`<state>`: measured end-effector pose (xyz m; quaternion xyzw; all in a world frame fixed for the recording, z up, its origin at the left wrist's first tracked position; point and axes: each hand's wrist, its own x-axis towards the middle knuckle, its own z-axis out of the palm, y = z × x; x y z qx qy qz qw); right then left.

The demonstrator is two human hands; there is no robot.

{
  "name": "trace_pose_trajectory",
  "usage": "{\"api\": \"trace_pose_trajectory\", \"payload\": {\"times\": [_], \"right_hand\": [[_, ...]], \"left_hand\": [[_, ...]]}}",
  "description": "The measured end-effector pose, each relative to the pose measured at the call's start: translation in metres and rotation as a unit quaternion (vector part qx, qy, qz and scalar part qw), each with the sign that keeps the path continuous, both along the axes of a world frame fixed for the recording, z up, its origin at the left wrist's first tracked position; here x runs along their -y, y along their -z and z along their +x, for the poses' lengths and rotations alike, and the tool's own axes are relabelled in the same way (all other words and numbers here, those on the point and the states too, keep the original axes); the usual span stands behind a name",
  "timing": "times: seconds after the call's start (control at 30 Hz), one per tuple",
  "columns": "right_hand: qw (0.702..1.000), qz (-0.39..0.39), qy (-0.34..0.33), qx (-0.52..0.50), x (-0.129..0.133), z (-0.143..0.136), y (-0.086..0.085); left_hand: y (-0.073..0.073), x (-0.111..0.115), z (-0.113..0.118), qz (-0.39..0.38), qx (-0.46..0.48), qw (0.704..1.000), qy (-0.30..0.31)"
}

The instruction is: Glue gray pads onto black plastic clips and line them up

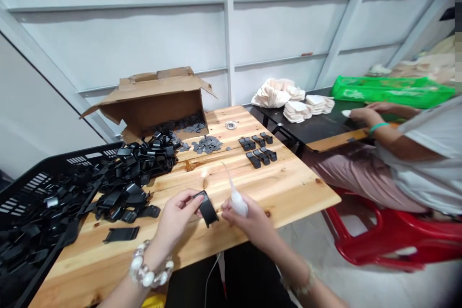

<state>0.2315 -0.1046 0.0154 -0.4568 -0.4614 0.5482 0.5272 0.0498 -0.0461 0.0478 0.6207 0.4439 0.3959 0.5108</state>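
Observation:
My left hand [180, 211] pinches a curved black plastic clip-like part [208, 210] over the near edge of the wooden table. To its right, my right hand [249, 221] is wrapped round a small white glue bottle [238, 202] with a long thin nozzle pointing up and away. The bottle and the black part are apart. A flat black part [121, 234] lies to the left of my left hand. Farther off, a small heap of thin dark grey pieces [207, 144] lies on the table. Several black parts [262, 157] stand in two rows at the right.
A black crate [68, 154] overflows with black parts at the left. Behind it, an open cardboard box [162, 98] holds grey pieces. On the right, a co-worker's hands [364, 114] are over a black table [306, 127] with white cloth-like stacks [298, 110], beside a red stool [378, 236].

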Motion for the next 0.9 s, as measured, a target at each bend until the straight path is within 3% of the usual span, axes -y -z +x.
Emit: {"api": "trace_pose_trajectory", "payload": {"times": [0.2, 0.37, 0.5, 0.67, 0.8, 0.9], "right_hand": [[0.998, 0.015, 0.058, 0.037, 0.050, 0.005, 0.015], [0.995, 0.029, 0.047, 0.088, 0.067, 0.013, 0.014], [0.991, 0.035, 0.075, 0.106, 0.068, 0.013, 0.017], [0.983, 0.039, 0.154, 0.095, 0.038, 0.048, 0.008], [0.947, 0.020, 0.298, 0.117, -0.007, 0.117, -0.003], [0.920, -0.017, 0.358, 0.157, -0.035, 0.169, -0.008]], "left_hand": [[0.019, 0.050, 0.032, -0.006, 0.092, 0.995, -0.045], [0.038, 0.078, 0.042, -0.025, 0.133, 0.990, -0.042], [0.045, 0.094, 0.040, -0.027, 0.124, 0.992, -0.031], [0.056, 0.111, 0.009, 0.002, 0.077, 0.995, -0.063], [0.068, 0.116, -0.038, 0.032, 0.005, 0.991, -0.129], [0.077, 0.109, -0.073, 0.058, -0.056, 0.976, -0.201]]}}
